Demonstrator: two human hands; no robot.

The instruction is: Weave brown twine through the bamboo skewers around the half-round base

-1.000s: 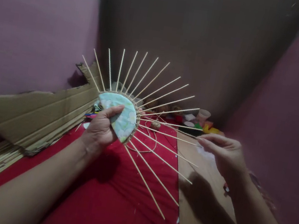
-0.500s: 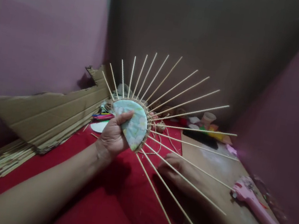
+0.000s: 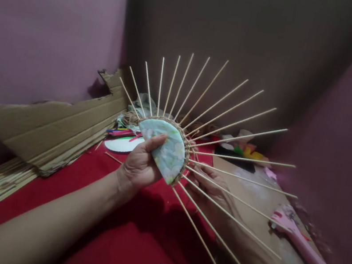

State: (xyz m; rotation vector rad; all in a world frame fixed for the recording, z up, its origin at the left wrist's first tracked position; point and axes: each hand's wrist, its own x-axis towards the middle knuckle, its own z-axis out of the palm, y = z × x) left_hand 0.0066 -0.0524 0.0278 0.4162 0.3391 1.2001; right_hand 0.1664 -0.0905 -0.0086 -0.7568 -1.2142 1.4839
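Nothing readable is showing anywhere: no text, label, brand, number or sign is appearing on any object in view, and the printed pattern carries no letters.

Left forearm comes in from lower left, bare, angled up toward centre. Left hand raised, back of hand to camera, thumb stretched up and right, fingers curled in a pinch grip. Right forearm enters from lower right, lying low, mostly in shadow. Right hand sits just right of and lower than the left, fingers pointing up-left, grip unclear.
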